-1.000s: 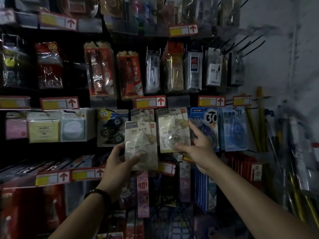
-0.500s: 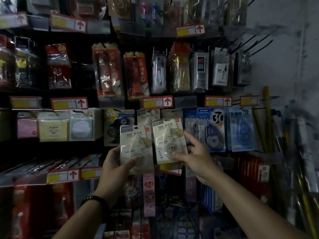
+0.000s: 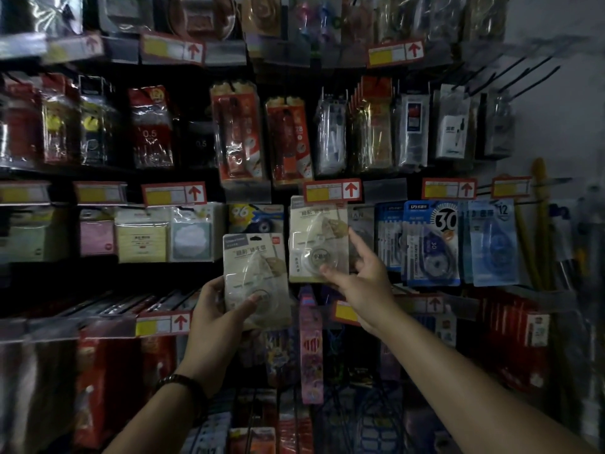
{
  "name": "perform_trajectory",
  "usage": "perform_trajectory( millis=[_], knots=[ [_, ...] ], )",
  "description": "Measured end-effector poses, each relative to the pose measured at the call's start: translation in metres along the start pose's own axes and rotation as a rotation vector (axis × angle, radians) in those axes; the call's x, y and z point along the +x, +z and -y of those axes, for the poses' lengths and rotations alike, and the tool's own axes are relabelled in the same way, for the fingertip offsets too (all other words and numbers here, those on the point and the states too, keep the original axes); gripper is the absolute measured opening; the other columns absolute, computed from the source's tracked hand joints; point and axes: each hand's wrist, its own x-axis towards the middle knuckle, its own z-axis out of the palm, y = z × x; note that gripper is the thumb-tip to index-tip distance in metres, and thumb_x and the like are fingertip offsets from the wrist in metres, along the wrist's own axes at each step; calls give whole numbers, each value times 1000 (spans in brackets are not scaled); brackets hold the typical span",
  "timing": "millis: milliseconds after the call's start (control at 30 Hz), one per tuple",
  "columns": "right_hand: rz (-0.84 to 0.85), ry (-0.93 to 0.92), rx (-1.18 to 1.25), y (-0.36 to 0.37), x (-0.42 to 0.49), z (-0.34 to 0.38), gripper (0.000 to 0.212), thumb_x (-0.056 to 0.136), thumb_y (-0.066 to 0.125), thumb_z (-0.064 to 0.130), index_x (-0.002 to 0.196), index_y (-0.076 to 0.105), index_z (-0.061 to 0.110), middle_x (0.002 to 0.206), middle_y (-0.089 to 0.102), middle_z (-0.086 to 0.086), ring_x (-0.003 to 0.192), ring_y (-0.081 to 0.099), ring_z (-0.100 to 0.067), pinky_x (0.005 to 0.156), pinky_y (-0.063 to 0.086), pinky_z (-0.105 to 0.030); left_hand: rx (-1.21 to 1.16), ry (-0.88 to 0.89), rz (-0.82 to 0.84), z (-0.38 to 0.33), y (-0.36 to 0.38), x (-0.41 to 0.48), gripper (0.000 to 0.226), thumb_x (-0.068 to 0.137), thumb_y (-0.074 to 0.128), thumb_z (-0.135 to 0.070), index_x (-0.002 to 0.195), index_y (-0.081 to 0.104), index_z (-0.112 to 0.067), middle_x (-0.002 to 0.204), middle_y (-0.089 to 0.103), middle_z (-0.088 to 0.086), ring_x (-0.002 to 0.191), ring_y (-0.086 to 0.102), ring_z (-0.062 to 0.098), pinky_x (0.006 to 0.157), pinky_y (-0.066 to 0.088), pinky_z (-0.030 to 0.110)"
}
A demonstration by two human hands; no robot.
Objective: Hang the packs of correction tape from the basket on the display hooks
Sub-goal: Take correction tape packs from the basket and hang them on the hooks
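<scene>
My left hand grips a pale pack of correction tape by its lower part, upright, in front of the shelf rail. My right hand pinches a second, matching pack at its lower right, thumb on the front and fingers behind. That pack's top edge sits just behind a red and yellow price tag in the hook row; its hook is hidden. Blue correction tape packs hang to the right. The basket cannot be made out.
Sticky-note packs hang to the left, refill and pen packs fill the row above. Bare black hooks jut out at the upper right. Red boxes and yellow sticks crowd the right side.
My right hand has raised its pack up and back until its top reached the price tag in the hook row. The left hand and its pack stayed lower, nearly still.
</scene>
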Motion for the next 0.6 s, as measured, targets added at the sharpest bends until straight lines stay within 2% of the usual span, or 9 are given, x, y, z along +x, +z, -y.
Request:
perform_trajectory(
  millis=[33, 100, 133, 200, 333, 400, 500, 600],
  knots=[
    [8, 1, -10, 1, 2, 0, 93, 85, 84, 3, 159, 39, 37, 131, 58, 24, 113, 65, 4, 113, 51, -43, 2, -2, 6, -1, -1, 0, 47, 91, 79, -13, 129, 59, -30, 122, 76, 8, 105, 78, 31, 79, 65, 49],
    [-3, 15, -28, 1, 7, 0, 94, 85, 84, 3, 159, 37, 37, 146, 58, 11, 123, 64, -7, 112, 52, -48, 3, -4, 16, -2, -4, 0, 47, 91, 79, -13, 130, 59, -30, 122, 76, 7, 105, 78, 30, 81, 65, 50],
    [-6, 19, -42, 2, 8, 1, 95, 84, 85, 4, 159, 37, 36, 150, 57, 4, 129, 63, -15, 112, 52, -50, 3, -4, 20, -2, -5, -1, 47, 91, 79, -13, 130, 59, -31, 122, 76, 7, 105, 78, 30, 80, 65, 48],
    [-14, 24, -96, 2, 14, 0, 96, 83, 86, 7, 160, 36, 35, 152, 57, 1, 134, 61, -18, 112, 51, -51, 4, -5, 30, -2, -6, -2, 47, 91, 79, -13, 129, 60, -32, 123, 76, 7, 105, 78, 29, 75, 64, 43],
    [-20, 74, -134, 2, 23, -5, 93, 85, 84, 5, 161, 36, 28, 132, 72, 1, 117, 71, -17, 107, 55, -50, 14, -18, 54, -4, -4, -2, 47, 91, 79, -15, 130, 60, -33, 123, 76, 7, 104, 78, 29, 74, 63, 42],
    [-41, 86, -167, 1, 27, -7, 93, 85, 84, 7, 161, 34, 27, 131, 72, 1, 117, 71, -18, 107, 56, -50, 25, -13, 65, -6, 0, -2, 46, 92, 79, -15, 130, 60, -33, 123, 76, 4, 105, 78, 28, 74, 63, 41],
    [-69, 66, -298, 2, 34, -10, 91, 84, 84, 21, 160, 36, 31, 142, 65, 0, 126, 65, -20, 109, 54, -48, 39, -9, 97, -10, 9, -4, 49, 94, 76, -15, 135, 56, -32, 124, 75, 2, 106, 77, 28, 77, 64, 44],
    [-101, 64, -411, 4, 35, -6, 77, 85, 76, 39, 155, 45, 31, 146, 62, 3, 128, 64, -21, 106, 55, -46, 36, -21, 129, -15, 21, -5, 52, 95, 75, -14, 138, 53, -32, 128, 72, 3, 108, 76, 29, 78, 66, 46]
  ],
)
